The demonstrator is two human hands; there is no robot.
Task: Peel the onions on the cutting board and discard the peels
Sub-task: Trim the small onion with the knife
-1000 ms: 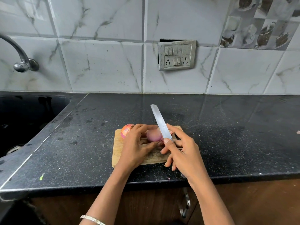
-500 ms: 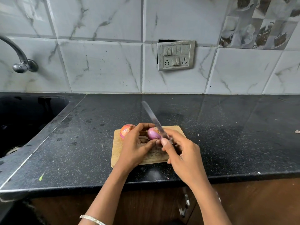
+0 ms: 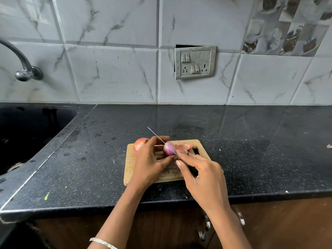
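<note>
Bare countertop (image 3: 251, 150) right of cutting board (image 3: 131, 169); sink (image 3: 27, 133) left.

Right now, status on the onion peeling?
Left hand holds onion; right hand grips knife. Peels on board. Nothing blocking.

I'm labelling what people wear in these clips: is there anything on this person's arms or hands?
Both forearms are bare, with no sleeves in view. The left wrist carries a thin silvery bangle with a textured surface. The left hand and right hand show no gloves; I can make out no rings.
</note>
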